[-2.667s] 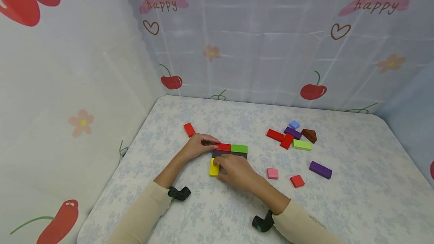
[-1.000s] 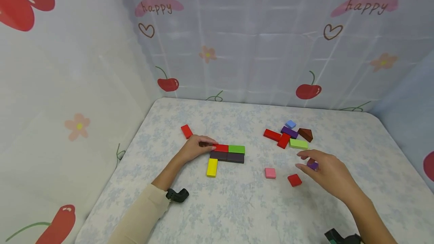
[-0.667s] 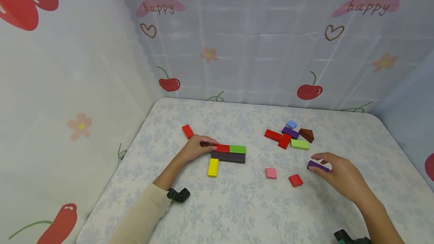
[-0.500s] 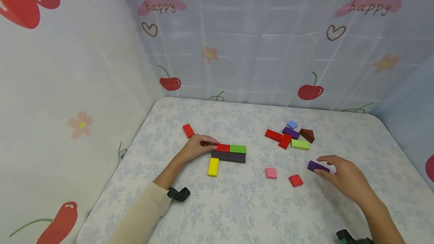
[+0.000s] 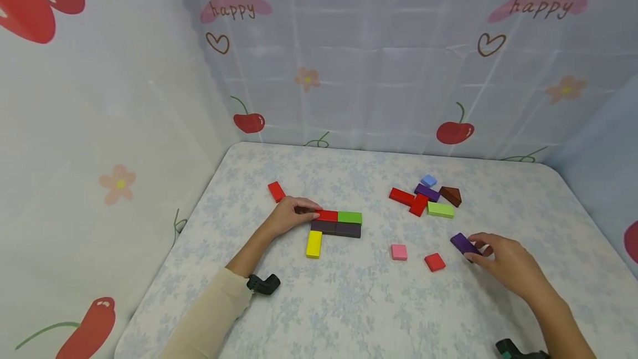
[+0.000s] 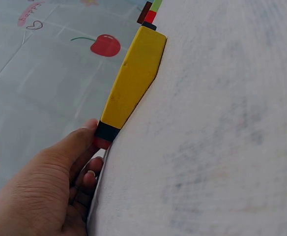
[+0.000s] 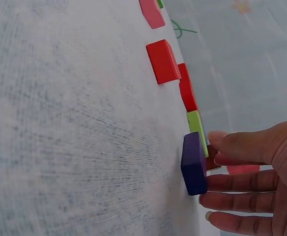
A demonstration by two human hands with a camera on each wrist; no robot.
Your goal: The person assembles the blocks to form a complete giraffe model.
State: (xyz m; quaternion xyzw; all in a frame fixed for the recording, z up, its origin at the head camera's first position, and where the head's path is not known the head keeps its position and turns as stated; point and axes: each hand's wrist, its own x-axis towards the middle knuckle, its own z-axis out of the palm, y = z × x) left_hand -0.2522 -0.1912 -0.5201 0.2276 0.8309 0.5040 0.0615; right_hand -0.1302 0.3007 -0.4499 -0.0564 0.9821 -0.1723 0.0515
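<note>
Left of centre on the tabletop (image 5: 379, 303), a near row (image 5: 323, 227) of two blocks lies before a far row (image 5: 328, 215); a fifth block (image 5: 313, 244) extends nearer from their left end. The left hand (image 5: 293, 215) is at the far row's left, a lone block (image 5: 276, 191) beyond it. Far right lies a block cluster (image 5: 419, 204); nearer, two separate blocks (image 5: 435, 262) lie left of the rightmost block (image 5: 461, 242) and right hand (image 5: 510, 262).

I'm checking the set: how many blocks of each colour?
Red rectangular blocks: 5
Black rectangular blocks: 2
Purple rectangular blocks: 2
Green rectangular blocks, both shades: 2
Yellow rectangular block: 1
Pink square block: 1
Blue rectangular block: 1
Brown triangular block: 1
Total: 15
</note>
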